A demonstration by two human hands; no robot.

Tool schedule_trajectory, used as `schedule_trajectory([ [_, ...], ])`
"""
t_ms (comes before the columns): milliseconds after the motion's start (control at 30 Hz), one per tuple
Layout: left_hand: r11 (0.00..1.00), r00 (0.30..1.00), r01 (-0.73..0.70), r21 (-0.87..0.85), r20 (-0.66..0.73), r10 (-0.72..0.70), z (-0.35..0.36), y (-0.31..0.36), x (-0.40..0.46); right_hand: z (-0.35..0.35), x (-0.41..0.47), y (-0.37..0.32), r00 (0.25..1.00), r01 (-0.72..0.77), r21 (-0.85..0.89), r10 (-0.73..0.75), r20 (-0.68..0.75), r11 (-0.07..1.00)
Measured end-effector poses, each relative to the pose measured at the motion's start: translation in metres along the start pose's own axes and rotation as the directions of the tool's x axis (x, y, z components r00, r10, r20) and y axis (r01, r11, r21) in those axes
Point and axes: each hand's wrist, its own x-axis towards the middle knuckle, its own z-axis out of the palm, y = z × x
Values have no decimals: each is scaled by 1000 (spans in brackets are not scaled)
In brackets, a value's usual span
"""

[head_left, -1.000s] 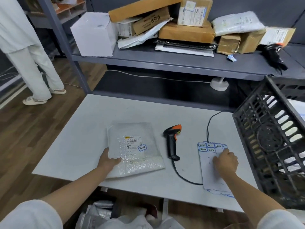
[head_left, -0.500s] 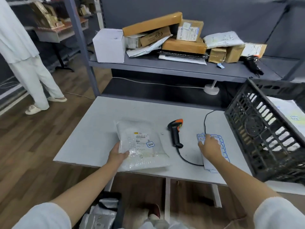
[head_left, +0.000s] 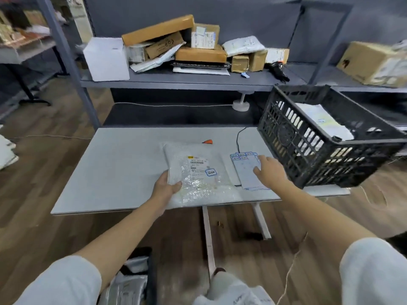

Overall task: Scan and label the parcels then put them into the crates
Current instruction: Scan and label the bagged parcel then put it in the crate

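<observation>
The parcel (head_left: 196,172), a clear bubble-wrap mailer with a printed label and a small blue-bordered sticker on its face, is held over the near edge of the bench (head_left: 123,168), its lower end overhanging that edge. The left hand (head_left: 166,189) grips its lower left corner, thumb curled over the top face, fingers hidden beneath, the forearm reaching in from the lower left. Just to the right, the right hand (head_left: 267,168) rests on the sticker sheet (head_left: 247,170), fingers loosely extended and holding nothing. Behind the parcel only the orange tip of the scanner (head_left: 207,141) shows. Further right, the black crate (head_left: 326,139) sits tilted at the bench's right end, a white parcel inside. Beyond, the shelf (head_left: 176,81) carries piled boxes and mailers.
</observation>
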Motion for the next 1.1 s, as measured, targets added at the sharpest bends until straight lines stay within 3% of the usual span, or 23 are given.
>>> schedule_trajectory([
  [167, 998, 998, -56, 38, 37, 55, 54, 25, 13, -40, -1, 37, 996, -27, -34, 24, -89, 999],
  [467, 990, 980, -137, -45, 139, 142, 177, 79, 37, -99, 13, 140, 971, -106, -29, 97, -216, 994],
  [767, 978, 967, -184, -102, 162, 198, 315, 111, 42, -131, 39, 263, 969, -125, -65, 107, -223, 990],
  [1100, 977, 973, -172, -124, 135, 188, 411, 124, 54, -147, 61, 339, 980, -110, -60, 98, -175, 992],
])
